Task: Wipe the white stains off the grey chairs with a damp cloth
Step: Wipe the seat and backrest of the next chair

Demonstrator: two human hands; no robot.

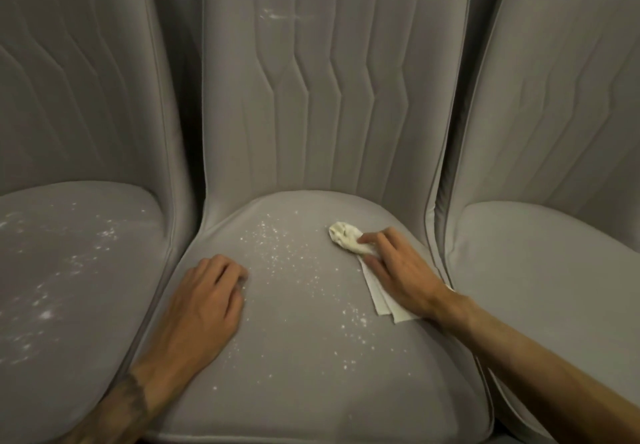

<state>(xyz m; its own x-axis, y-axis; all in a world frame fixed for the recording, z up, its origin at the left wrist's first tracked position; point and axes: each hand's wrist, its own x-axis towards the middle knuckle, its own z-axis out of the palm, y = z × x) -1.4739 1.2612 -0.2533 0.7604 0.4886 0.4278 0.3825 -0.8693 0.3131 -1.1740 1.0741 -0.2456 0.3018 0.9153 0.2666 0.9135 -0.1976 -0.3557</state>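
Pinching bunched cloth (344, 235) in right hand (398, 270), resting relaxed left hand (204, 298) on seat (294, 357); risking smearing white stains (277, 253) between the hands by dragging so small a wad.

Single head view, close above middle chair (304, 346), facing forward-down.

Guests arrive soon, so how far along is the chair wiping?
Done: the right chair shows no stains. In hand: the right hand holds the cloth on the middle seat, the left hand rests there too; white specks cover that seat. Left: those specks, the smear on its back, and the speckled left chair.
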